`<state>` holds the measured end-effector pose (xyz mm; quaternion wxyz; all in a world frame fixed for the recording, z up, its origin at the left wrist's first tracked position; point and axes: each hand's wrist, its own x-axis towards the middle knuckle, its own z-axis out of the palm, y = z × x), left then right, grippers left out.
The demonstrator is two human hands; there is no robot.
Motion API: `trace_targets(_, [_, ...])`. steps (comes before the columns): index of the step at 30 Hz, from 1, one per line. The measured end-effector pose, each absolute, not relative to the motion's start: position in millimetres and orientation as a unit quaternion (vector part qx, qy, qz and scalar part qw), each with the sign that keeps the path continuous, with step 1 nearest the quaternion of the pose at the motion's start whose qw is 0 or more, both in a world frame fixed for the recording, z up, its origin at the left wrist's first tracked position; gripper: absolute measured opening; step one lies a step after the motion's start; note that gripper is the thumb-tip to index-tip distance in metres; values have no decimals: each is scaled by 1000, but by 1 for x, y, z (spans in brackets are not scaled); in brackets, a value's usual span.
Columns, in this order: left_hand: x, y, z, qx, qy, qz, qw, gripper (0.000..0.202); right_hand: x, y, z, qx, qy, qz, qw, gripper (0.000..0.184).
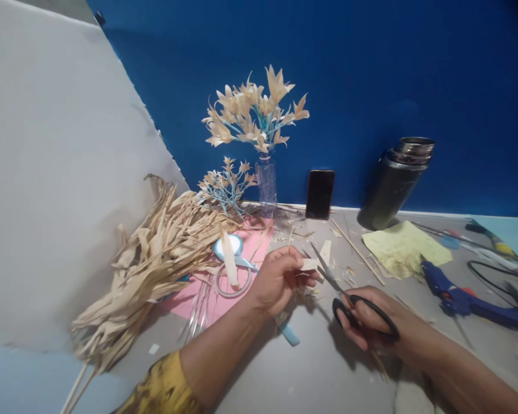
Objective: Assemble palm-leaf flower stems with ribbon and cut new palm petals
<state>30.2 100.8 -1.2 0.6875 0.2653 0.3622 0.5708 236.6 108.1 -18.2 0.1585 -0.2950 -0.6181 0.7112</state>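
Note:
My left hand (278,279) pinches a small pale strip of dried husk (309,264) above the grey table. My right hand (371,319) grips black-handled scissors (347,293), fingers through the loops. The blades are parted and point up-left at the strip, their tips just beside it. Small husk trimmings lie on the table under and around both hands.
A heap of dried husks (155,259) lies at left on pink paper (250,247), with wire rings and thin wires. Husk flowers in a clear vase (266,184), a phone (320,194) and a dark flask (395,181) stand at the blue wall. Yellow paper (403,247) and a blue glue gun (461,296) lie right.

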Motion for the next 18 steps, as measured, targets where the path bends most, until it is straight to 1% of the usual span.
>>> trace_targets(4, [27, 102, 0, 281, 369, 559, 687, 14, 239, 108, -17, -301, -628, 703, 143, 65])
trace_targets(7, [27, 103, -1, 286, 375, 553, 687, 15, 241, 108, -19, -306, -637, 693, 141, 61])
trace_targets(9, [27, 103, -2, 289, 378, 549, 687, 16, 240, 109, -19, -312, -636, 693, 133, 54])
trace_targets(14, [25, 104, -2, 302, 378, 544, 686, 16, 237, 109, -16, -347, -647, 670, 108, 28])
trace_targets(16, [24, 104, -2, 306, 377, 544, 685, 15, 236, 109, -15, -362, -651, 660, 101, 22])
trace_targets(18, [23, 104, -1, 307, 378, 542, 685, 15, 237, 109, -15, -373, -653, 652, 97, 20])
